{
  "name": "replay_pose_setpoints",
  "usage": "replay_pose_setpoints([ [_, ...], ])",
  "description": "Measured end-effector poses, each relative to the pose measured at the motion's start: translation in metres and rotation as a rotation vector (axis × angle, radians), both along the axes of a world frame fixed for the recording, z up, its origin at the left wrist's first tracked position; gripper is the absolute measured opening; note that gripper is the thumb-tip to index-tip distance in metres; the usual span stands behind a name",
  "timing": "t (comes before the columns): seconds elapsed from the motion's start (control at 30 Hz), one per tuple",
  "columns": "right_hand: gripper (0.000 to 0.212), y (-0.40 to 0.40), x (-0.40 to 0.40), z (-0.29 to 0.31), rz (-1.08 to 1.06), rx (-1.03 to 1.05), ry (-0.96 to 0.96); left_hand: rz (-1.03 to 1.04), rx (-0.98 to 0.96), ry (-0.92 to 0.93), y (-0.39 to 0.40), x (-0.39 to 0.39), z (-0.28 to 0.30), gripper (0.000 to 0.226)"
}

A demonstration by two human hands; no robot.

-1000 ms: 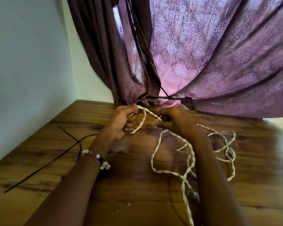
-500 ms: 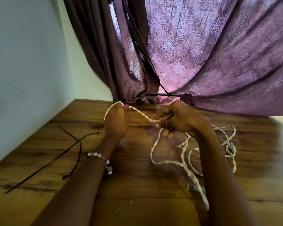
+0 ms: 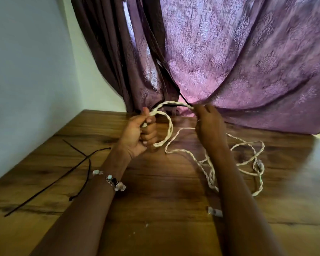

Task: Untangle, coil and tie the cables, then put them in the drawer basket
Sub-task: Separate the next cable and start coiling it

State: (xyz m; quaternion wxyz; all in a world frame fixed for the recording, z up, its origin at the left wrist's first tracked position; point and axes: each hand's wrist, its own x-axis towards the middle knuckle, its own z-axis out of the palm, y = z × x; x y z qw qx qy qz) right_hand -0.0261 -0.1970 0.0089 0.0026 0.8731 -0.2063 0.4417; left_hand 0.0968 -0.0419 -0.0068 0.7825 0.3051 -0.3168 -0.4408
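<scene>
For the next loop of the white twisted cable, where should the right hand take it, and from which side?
Probably on the slack run of the white twisted cable just below the right hand, coming from above. That stretch lies free on the wooden table and leads toward the loop held by the left hand. The tangle further right crosses itself, so gripping there would likely drag knots along.

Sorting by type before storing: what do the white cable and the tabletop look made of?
White cable: two strands twisted together, apparently matte plastic insulation; a woven cover cannot be excluded. Tabletop: wood or wood-look laminate, with brown grain and a slight sheen.
</scene>
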Motion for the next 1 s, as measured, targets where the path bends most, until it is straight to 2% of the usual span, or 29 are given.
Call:
replay_pose_setpoints([
  [0.13,0.057,0.026,0.017,-0.002,0.022,-0.203,0.299,0.080,-0.277,0.211,0.006,0.013,0.002,0.035],
  [0.23,0.049,0.051,0.024,-0.011,0.076,-0.121,0.776,0.198,-0.337,0.276,0.011,0.025,0.001,0.032],
  [0.27,0.044,0.057,0.025,-0.011,0.102,-0.104,0.833,0.239,-0.336,0.290,0.013,0.028,0.000,0.033],
  [0.37,0.040,0.077,0.021,-0.004,0.160,-0.113,0.846,0.333,-0.315,0.313,0.016,0.036,-0.003,0.037],
  [0.57,0.031,0.097,0.007,0.010,0.119,-0.275,1.019,0.420,-0.275,0.225,0.012,0.039,-0.003,0.032],
  [0.67,0.026,0.101,0.005,0.013,0.171,-0.354,0.972,0.483,-0.198,0.203,0.011,0.043,-0.006,0.025],
  [0.8,0.024,0.097,0.010,0.013,0.301,-0.399,0.744,0.555,-0.030,0.042,0.008,0.035,-0.004,0.021],
  [0.93,0.028,0.084,0.009,0.015,0.411,-0.337,0.506,0.359,0.121,-0.200,0.007,0.012,0.000,0.051],
  [1.0,0.033,0.071,0.008,0.014,0.386,-0.319,0.443,0.296,0.139,-0.234,0.005,0.006,-0.001,0.036],
])
